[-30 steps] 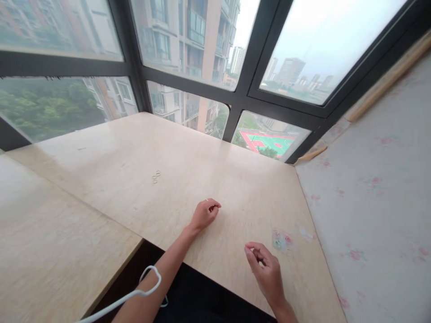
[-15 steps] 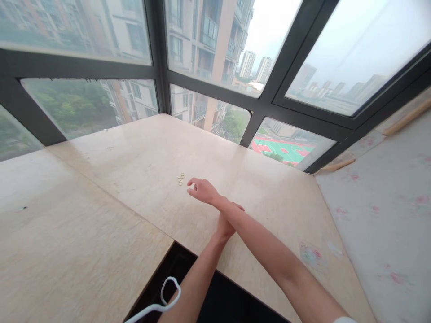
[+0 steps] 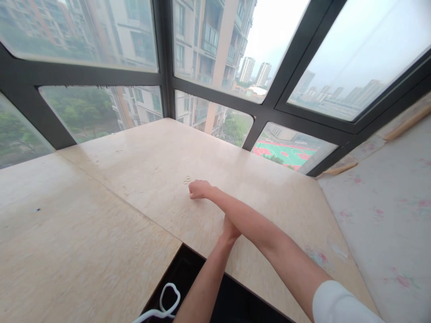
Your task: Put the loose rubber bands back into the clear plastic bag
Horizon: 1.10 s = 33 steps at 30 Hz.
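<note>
Small yellowish rubber bands (image 3: 186, 180) lie in a little cluster on the pale wooden tabletop (image 3: 134, 179). My right hand (image 3: 199, 189) reaches across the table, its fingers curled into a loose fist right beside the bands; whether it pinches one is hidden. My left hand (image 3: 230, 231) rests on the table nearer me, almost wholly covered by my right forearm, so its fingers do not show.
Large windows (image 3: 215, 54) with dark frames stand behind the table. A floral-patterned surface (image 3: 387, 215) runs along the right. A small clear bag (image 3: 316, 256) lies near the table's right edge. A white cord (image 3: 166, 305) hangs below the table's front edge.
My right hand has crossed over my left arm to the rubber bands and closed from spread fingers into a fist. My left hand has stayed put and become hidden.
</note>
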### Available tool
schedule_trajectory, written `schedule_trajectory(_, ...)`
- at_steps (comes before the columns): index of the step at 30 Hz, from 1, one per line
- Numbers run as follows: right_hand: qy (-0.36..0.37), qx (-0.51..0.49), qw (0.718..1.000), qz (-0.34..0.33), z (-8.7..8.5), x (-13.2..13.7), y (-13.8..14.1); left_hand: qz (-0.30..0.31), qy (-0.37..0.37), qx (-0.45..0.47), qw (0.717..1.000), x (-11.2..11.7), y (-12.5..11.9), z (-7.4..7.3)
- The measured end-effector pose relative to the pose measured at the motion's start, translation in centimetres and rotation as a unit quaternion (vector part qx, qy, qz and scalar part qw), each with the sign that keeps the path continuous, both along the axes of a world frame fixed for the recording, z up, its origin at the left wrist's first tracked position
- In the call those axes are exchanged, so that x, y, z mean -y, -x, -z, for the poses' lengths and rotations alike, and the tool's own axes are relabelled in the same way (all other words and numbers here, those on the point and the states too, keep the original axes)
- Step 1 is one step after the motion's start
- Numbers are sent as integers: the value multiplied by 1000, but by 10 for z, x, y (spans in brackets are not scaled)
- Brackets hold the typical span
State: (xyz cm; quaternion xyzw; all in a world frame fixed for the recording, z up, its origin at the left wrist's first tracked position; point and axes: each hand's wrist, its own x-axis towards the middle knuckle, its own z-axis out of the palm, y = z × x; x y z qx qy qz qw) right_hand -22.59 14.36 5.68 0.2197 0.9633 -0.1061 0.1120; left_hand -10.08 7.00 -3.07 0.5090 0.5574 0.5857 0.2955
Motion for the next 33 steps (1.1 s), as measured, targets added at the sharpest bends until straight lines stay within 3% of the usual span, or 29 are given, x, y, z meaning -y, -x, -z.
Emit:
schedule_trajectory(3, 13, -25, 1000, -7, -2, -3, -26, -50, 21, -45, 998, -3, 2, -4)
schedule_trajectory(7, 21, -97, 995, 22, -7, 0, -73, -59, 21, -78, 995, -8, 3, -8)
schedule_trajectory(15, 70, -257, 955, 129, -41, 14, -187, -100, -1, -139, 985, -9, 1, -15)
schedule_trajectory(17, 113, -317, 926, 171, -45, 18, -219, -93, -24, -154, 983, -8, 2, -18)
schedule_trajectory(20, 188, -407, 860, 245, -43, 27, -268, -78, -56, -149, 984, -8, 3, -21)
schedule_trajectory(24, 223, -463, 781, 354, -33, 42, -339, -73, -48, -160, 983, -8, 3, -21)
schedule_trajectory(29, 152, -532, 662, 505, -13, 67, -426, -82, -40, -182, 979, -7, 1, -23)
schedule_trajectory(31, 103, -529, 641, 547, -5, 77, -451, -92, -33, -187, 977, -7, 0, -24)
schedule_trajectory(33, 57, -511, 640, 571, 2, 86, -467, -103, -25, -189, 976, -6, -1, -25)
